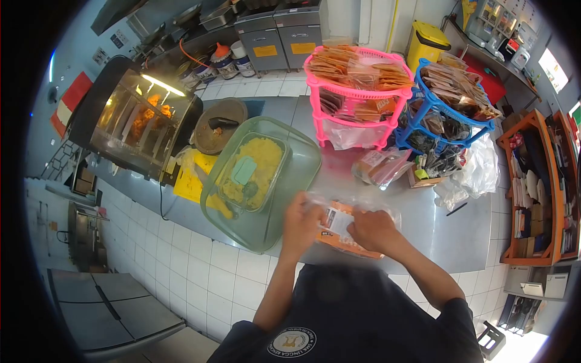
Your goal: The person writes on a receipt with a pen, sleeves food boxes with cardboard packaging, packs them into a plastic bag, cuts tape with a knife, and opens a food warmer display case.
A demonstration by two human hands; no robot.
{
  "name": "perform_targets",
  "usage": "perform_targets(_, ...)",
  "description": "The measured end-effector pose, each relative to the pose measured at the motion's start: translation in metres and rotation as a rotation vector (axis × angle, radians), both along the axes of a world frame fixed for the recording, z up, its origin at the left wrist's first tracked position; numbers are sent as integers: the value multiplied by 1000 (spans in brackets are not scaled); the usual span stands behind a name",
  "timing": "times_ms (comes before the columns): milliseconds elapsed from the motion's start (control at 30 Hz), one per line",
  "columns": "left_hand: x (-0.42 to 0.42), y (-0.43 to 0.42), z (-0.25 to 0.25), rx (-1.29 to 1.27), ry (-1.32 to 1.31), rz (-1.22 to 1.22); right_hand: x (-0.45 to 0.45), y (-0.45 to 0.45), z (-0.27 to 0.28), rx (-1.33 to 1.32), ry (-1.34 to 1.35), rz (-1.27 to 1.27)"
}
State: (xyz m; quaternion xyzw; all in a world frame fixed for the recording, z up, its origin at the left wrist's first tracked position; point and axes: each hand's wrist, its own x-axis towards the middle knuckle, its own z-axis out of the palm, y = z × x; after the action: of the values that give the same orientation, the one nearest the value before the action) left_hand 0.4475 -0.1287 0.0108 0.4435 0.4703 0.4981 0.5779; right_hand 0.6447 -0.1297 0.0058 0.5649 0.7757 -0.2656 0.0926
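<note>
An orange printed packet with a white label (348, 242), in clear plastic, lies on the steel table (436, 233) close to my body. My left hand (301, 227) is at the packet's left end, its fingers bent together on the clear plastic; blur softens its outline. On the packet's upper right part rests my right hand (373, 230), fingers curled against the label and plastic. Left of my hands, a green basket (305, 160) holds a clear container of yellow food (260, 154) with a pale green piece on top.
Behind stand a pink rack (360, 92) and a blue rack (448, 142) full of packets. Bagged items (381, 166) lie before them. A lit display warmer (136, 115), stone mortar (215, 124) and yellow board (192, 175) are at left. Orange shelves (532, 187) stand right.
</note>
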Motion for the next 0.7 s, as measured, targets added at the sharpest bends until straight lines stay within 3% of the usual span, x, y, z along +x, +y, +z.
perform_targets(100,28,1,-14,255,500,-244,-4,-9,-13,200,-1,50)
perform_targets(233,34,-2,-52,418,673,-325,28,-34,-20,526,240,18)
perform_targets(333,38,-17,-47,410,801,-393,70,-56,0,352,89,-11)
perform_targets(433,57,-23,-49,449,910,-316,90,-77,4,197,-103,-237)
perform_targets(600,80,-29,-55,509,1034,-165,109,-113,-67,107,223,-573)
perform_targets(700,79,-31,-58,546,997,-131,105,-112,-44,-130,667,-901)
